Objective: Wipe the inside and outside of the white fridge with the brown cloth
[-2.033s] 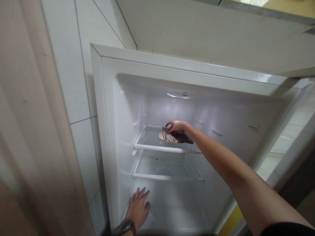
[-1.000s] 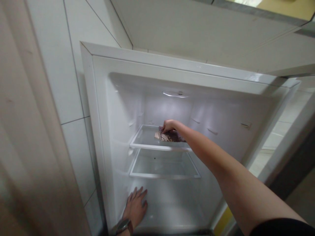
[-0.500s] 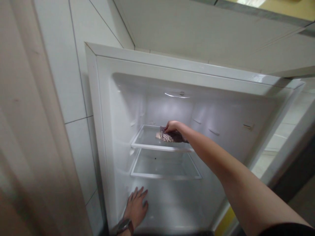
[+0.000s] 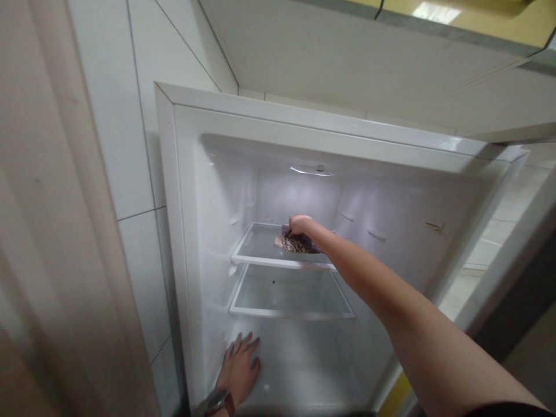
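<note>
Near left inside the open white refrigerator (image 4: 269, 113), the left hand (image 4: 238, 372) is open, fingers spread, nothing seen in it; contact with the left inner wall (image 4: 212, 249) cannot be confirmed. Farther and to its right, a purple-brown and cream patterned cloth (image 4: 297, 245) lies on the upper white-rimmed clear shelf (image 4: 278, 262), long axis roughly left to right. The right hand (image 4: 300, 223), the nearer, is atop it, fingers partly hidden, apparently gripping the fabric.

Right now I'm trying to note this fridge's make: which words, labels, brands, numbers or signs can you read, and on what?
None can be read.
Watch: too small to read.
Small mark inside the fridge: too blurred to tell.
Patterned cloth: no legible lettering.
</note>
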A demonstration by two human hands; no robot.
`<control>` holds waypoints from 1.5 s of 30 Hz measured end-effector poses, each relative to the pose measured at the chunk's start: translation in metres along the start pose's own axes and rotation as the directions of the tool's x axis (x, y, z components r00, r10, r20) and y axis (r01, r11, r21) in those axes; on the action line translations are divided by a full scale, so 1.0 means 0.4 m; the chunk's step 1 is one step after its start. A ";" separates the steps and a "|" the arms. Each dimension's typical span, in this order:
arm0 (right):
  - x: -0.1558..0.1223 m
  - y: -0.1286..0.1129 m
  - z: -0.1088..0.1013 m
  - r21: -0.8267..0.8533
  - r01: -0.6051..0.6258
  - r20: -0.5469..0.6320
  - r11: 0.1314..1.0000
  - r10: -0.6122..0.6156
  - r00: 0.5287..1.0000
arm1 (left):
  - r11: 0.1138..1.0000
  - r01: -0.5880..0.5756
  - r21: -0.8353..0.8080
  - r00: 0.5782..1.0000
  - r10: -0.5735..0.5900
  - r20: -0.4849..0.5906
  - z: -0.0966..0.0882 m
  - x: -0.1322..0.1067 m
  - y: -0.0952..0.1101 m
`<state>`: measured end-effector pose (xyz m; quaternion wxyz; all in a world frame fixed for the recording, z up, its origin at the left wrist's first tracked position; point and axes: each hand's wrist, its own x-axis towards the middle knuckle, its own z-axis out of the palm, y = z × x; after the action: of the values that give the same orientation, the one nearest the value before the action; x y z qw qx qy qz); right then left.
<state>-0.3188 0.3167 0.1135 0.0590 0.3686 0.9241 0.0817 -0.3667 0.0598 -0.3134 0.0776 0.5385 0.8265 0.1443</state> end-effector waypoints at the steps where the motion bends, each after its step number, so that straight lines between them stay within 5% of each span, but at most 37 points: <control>1: 0.000 0.000 0.000 0.000 -0.009 0.003 1.000 0.009 1.000 | 1.000 -0.001 0.002 1.000 0.001 0.000 -0.002 -0.001 0.001; 10: -0.039 0.026 0.001 0.104 -0.011 -0.034 0.995 0.015 0.999 | 1.000 0.011 0.007 1.000 -0.011 -0.004 -0.009 -0.003 0.008; 16: -0.092 0.078 -0.041 0.254 0.031 -0.162 0.967 0.011 0.987 | 1.000 0.005 0.007 1.000 -0.005 -0.005 -0.004 -0.001 0.006; 22: -0.092 0.036 0.001 0.146 0.113 0.076 0.983 -0.125 0.989 | 1.000 -0.013 -0.007 0.999 0.013 -0.030 0.014 0.003 -0.004; 29: -0.069 0.034 0.006 0.228 0.047 0.221 0.972 -0.099 0.970 | 1.000 -0.003 -0.003 1.000 0.003 -0.011 -0.001 -0.002 0.005; 33: -0.067 0.078 -0.018 0.322 0.008 0.204 0.947 -0.077 0.976 | 1.000 0.007 0.008 1.000 -0.007 0.001 -0.008 -0.003 0.009; 39: -0.048 0.113 -0.029 0.369 -0.029 0.031 0.929 0.019 0.999 | 1.000 0.008 -0.005 1.000 -0.008 0.023 -0.011 -0.001 0.009; 45: -0.013 0.067 0.033 0.325 -0.058 0.134 0.944 0.015 0.991 | 1.000 -0.004 -0.002 1.000 0.004 0.016 -0.024 -0.007 0.013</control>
<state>-0.2949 0.3335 0.1061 0.0551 0.3948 0.9120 -0.0964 -0.3636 0.0577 -0.3026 0.0845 0.5412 0.8247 0.1408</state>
